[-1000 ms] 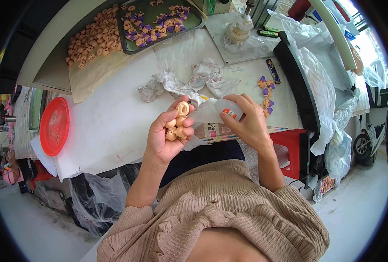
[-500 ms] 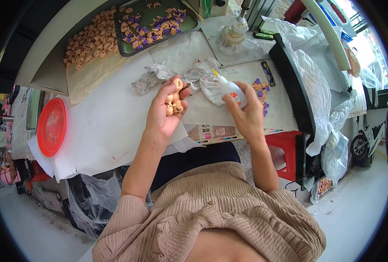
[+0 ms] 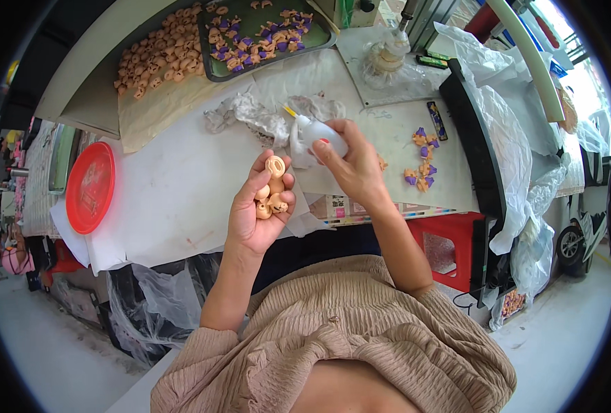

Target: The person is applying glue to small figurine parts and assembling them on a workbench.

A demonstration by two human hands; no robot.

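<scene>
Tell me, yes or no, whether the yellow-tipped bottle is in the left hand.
No, the right hand grips the yellow-tipped bottle, while the left hand holds small peach-coloured pieces.

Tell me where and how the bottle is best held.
Grip the bottle around its wide, rounded body, coming from the right, as the right hand does. The body looks broad enough for thumb and fingers to wrap, and the narrow yellow tip points toward the far left, so this side should leave it unobstructed.
</scene>
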